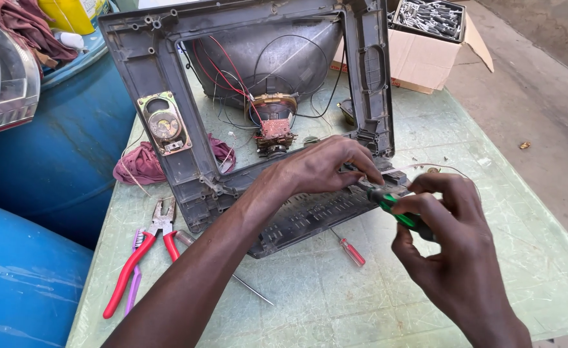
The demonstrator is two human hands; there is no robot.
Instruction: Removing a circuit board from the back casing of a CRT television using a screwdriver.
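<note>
Gaping grey television frame [187,148], speaker [164,124] exposed

TV frame [187,138]: grey matt plastic, dusty and scuffed. Screwdriver [396,211] in the right hand [448,248]: glossy green plastic handle. Pliers [143,250] at 8 o'clock: dull metal jaws, shiny red plastic grips. Rag [143,164]: maroon cloth. Table [361,303]: pale green, worn, scratched. Box [425,58] at 1 o'clock: cardboard.
</note>
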